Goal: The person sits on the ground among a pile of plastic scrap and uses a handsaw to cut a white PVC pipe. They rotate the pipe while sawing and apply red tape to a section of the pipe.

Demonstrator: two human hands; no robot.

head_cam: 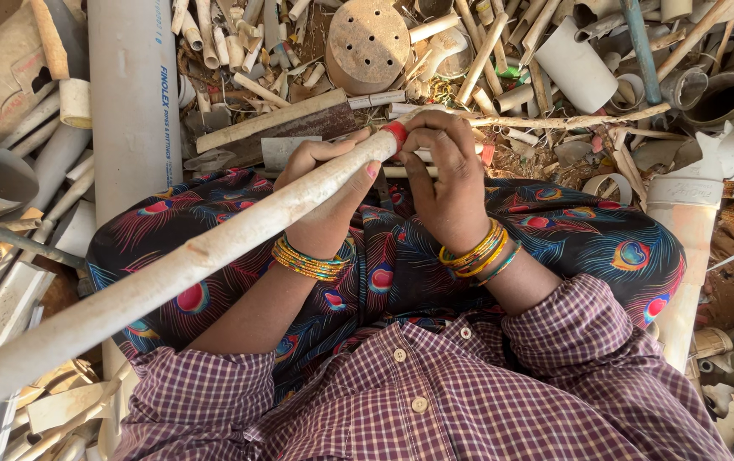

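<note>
A long, dirty white plastic pipe (pixel 171 273) runs from the lower left up to the middle of the head view, over my lap. My left hand (pixel 324 201) grips it from below, close to its far end. That end carries a small red piece (pixel 396 132), and the fingers of my right hand (pixel 445 183) close around it there. Both wrists wear stacks of yellow and green bangles. My lap is covered by dark cloth with a peacock-feather print (pixel 606 248), and my sleeves are a purple check.
Scrap plastic pipes and fittings lie heaped all around. A wide grey pipe (pixel 132 94) stands at the upper left. A round perforated cap (pixel 367 43) lies ahead. Large pipe elbows (pixel 725 94) and a white fitting (pixel 708 171) sit at the right.
</note>
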